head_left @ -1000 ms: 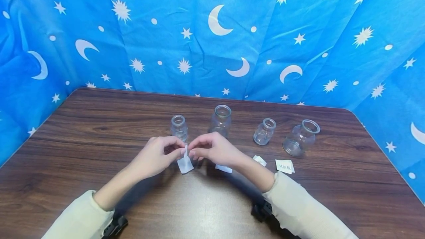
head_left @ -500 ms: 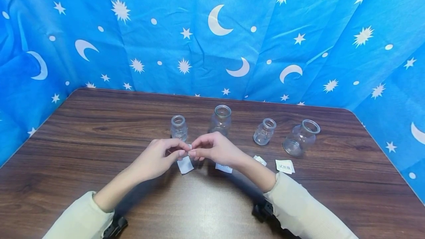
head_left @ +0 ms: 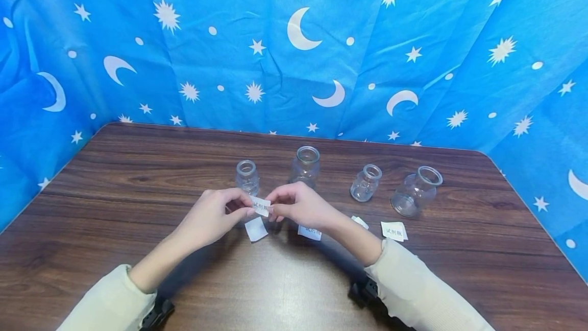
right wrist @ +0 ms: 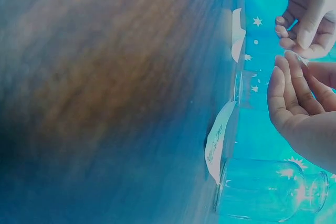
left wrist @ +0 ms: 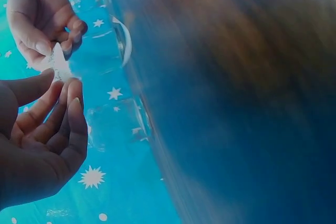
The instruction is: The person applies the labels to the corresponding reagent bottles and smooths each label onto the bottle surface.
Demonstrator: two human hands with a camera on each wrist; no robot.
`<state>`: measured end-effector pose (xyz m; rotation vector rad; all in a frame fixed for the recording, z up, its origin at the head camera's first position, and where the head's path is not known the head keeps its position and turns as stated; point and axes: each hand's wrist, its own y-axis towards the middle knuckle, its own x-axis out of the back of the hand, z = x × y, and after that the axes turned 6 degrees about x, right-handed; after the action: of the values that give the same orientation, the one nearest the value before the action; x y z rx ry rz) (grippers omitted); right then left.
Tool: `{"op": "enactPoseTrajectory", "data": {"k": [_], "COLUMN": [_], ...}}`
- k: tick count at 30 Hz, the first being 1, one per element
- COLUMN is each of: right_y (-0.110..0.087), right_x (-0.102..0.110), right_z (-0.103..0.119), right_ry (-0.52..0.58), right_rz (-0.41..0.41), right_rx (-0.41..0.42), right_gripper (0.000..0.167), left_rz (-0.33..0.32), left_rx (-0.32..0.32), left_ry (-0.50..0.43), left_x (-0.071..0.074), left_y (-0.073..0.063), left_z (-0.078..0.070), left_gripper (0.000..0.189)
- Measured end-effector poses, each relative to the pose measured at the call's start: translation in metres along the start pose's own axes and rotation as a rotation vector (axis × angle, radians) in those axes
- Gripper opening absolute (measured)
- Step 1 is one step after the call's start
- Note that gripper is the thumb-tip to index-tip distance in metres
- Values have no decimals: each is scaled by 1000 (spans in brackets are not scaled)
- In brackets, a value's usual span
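Between my two hands is a small white paper label (head_left: 261, 206) with printed dark characters, raised off the table. My left hand (head_left: 209, 220) pinches its left end between thumb and fingers. At the right end, the thumb and forefinger of my right hand (head_left: 307, 207) pinch it too. The left wrist view shows the label (left wrist: 60, 65) bent between both sets of fingertips; it is mostly hidden in the right wrist view. Just below lies a blank white square of paper (head_left: 255, 230). Behind the hands stand a small glass jar (head_left: 247, 183) and a larger glass jar (head_left: 303, 171), partly covered.
Farther right stand another small jar (head_left: 365, 185) and a large jar (head_left: 413, 195). Printed labels lie in front of the jars: one label (head_left: 310, 232) by my right wrist, one small label (head_left: 360, 222), and one label (head_left: 393, 231) farthest right. A blue curtain hangs behind the table.
The label, seen edge-on and then mostly hidden by the fingers, now shows its printed face toward the head camera. My fingertips have moved slightly apart along it; the jars stay put.
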<state>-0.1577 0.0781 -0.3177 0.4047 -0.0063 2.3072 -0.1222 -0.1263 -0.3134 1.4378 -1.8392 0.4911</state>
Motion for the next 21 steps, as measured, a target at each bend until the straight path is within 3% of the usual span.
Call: {"op": "enactPoseTrajectory", "data": {"k": [5, 12, 21], "right_y": [3, 10, 28], "right_x": [0, -2, -9], "right_z": [-1, -2, -8], "right_ry": [-19, -81, -119], "right_rz": [-10, -42, -187], "right_rx": [-26, -39, -67], "right_gripper": [14, 14, 4], "left_rz": [-46, -4, -9], "left_rx": [8, 24, 116], "left_ry": [40, 6, 40], "left_x": [1, 5, 8], "left_y": [4, 11, 18], "left_z": [7, 15, 12], "left_gripper": [8, 7, 6]}}
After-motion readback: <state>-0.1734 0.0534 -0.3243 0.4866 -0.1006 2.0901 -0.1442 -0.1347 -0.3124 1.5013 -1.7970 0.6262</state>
